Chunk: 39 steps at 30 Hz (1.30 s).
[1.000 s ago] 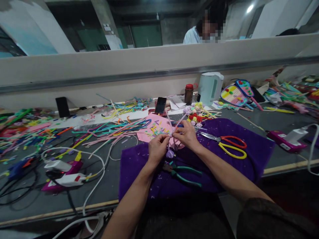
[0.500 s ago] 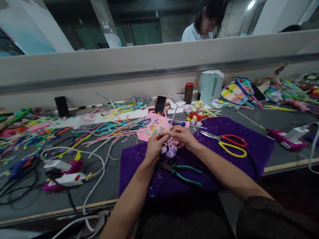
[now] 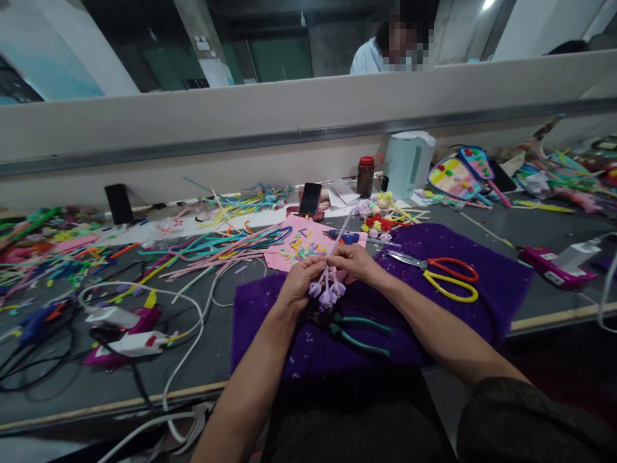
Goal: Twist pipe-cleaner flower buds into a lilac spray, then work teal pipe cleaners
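Note:
A bunch of lilac pipe-cleaner flowers hangs heads down between my hands, over the purple cloth. My left hand is closed on its stems from the left. From the right my right hand pinches the same stems, close to the left fingertips. A lilac stem sticks up above the fingers. Green-handled pliers lie on the cloth just below the flowers. Scissors with one red and one yellow handle rest on the cloth to the right.
Behind my hands are a pink sheet with small coloured pieces, a phone, a brown bottle and a kettle. Pipe cleaners and a power strip lie left. A person is beyond the partition.
The upright lilac stems, spread apart before, now show as one line leaning right. The flower heads have turned and spread slightly. Both hands keep their hold.

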### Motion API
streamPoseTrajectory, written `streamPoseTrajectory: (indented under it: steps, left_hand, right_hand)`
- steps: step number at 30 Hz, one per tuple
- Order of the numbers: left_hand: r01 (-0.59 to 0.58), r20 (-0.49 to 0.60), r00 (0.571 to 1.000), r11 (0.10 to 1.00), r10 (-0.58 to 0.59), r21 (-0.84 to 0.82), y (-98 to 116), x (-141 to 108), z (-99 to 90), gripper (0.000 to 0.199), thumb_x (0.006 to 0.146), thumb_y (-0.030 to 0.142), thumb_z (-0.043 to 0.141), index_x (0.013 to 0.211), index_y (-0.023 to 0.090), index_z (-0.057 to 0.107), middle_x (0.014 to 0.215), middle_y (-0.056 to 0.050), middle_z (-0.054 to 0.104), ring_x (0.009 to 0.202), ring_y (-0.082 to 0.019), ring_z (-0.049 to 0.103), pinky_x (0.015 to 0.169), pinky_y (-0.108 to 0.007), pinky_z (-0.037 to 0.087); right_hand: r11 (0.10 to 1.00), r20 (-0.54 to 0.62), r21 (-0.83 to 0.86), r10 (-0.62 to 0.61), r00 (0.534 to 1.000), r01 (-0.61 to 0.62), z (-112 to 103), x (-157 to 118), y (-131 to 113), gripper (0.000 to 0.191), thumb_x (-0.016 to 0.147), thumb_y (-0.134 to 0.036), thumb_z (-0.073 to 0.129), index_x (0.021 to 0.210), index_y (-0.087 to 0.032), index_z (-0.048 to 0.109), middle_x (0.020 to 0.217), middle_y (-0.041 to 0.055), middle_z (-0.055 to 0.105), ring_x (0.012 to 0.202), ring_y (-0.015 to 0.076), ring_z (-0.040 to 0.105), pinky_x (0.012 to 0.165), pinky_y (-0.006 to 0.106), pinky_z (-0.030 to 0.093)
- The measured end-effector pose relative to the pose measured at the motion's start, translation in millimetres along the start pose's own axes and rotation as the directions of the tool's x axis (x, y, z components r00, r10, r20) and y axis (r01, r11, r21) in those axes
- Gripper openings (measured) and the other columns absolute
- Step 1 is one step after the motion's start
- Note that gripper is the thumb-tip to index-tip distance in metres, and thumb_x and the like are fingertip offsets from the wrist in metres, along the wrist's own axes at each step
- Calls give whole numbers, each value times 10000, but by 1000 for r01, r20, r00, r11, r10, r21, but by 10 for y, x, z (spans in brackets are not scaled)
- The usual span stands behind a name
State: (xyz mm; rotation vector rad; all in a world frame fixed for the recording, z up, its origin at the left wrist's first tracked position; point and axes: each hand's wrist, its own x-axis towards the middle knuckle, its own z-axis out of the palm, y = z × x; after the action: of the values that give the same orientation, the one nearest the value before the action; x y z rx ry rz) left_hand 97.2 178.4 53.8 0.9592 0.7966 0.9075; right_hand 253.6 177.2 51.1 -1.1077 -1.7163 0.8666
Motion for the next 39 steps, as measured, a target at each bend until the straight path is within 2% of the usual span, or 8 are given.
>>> streamPoseTrajectory:
  steps: [6, 12, 19, 27, 30, 33, 37, 39]
  left_hand:
    - [20, 30, 999, 1000, -21, 17, 14, -19, 11, 286, 568, 235, 710, 802, 110, 605, 622, -30, 622, 492, -102, 555, 487, -208, 417]
    - [28, 65, 997, 999, -30, 41, 8, -9, -7, 224, 589, 300, 699, 657, 111, 600, 530, -15, 586, 424, -85, 504, 467, -215, 377]
    - [45, 62, 997, 992, -52, 115, 8, -5, -65, 241, 599, 326, 694, 590, 112, 584, 508, -21, 576, 415, -82, 477, 459, -216, 348]
    - [73, 70, 994, 982, -86, 175, -8, 0, -84, 227, 577, 309, 707, 603, 109, 603, 520, -18, 581, 418, -80, 476, 449, -207, 340]
    - [66, 52, 996, 986, -75, 152, 12, -7, -72, 242, 576, 321, 704, 599, 103, 601, 511, -17, 571, 411, -75, 468, 451, -207, 342]
    - [7, 12, 1000, 988, -9, 155, 41, -20, -69, 264, 584, 349, 693, 613, 103, 602, 508, -7, 557, 420, -76, 466, 454, -208, 347]
    - [-154, -79, 978, 928, 191, 339, 31, -25, -67, 266, 593, 364, 680, 677, 116, 629, 497, 30, 529, 396, -46, 405, 417, -183, 289]
    - [-171, -72, 972, 889, 222, 425, 0, -17, -60, 265, 605, 376, 666, 658, 119, 629, 459, 43, 497, 374, -40, 371, 399, -183, 260]
  right_hand:
    - [988, 56, 87, 125, 991, -130, -1, -49, -32, 294, 708, -428, 536, 591, -160, 503, 501, -46, 435, 409, 62, 372, 367, 174, 287]
    - [983, -41, 173, 73, 996, -65, 52, -19, 38, 272, 685, -387, 571, 559, -155, 507, 493, -44, 454, 442, 68, 403, 427, 192, 318]
    - [988, -101, 146, 74, 992, -58, 93, -50, -16, 235, 705, -356, 549, 576, -162, 518, 484, -43, 467, 443, 73, 414, 429, 191, 316]
    - [992, -83, 84, 100, 992, -93, 74, -54, -22, 226, 701, -356, 558, 592, -160, 533, 509, -38, 476, 447, 72, 421, 416, 187, 312]
    - [988, -70, 140, 81, 994, -71, 52, -37, 4, 224, 693, -362, 574, 614, -156, 536, 492, -46, 460, 431, 66, 401, 411, 186, 304]
    - [977, -16, 211, 28, 999, -24, -4, -20, 16, 231, 705, -380, 569, 697, -149, 578, 528, -39, 491, 465, 72, 432, 449, 192, 340]
    - [995, -29, 89, -40, 999, 42, -51, -5, 38, 251, 682, -375, 602, 786, -152, 647, 727, 14, 607, 672, 129, 540, 598, 229, 407]
    - [997, -40, 66, -42, 998, 45, -33, 0, 65, 234, 655, -356, 628, 765, -152, 661, 761, 24, 622, 721, 150, 556, 623, 238, 415]
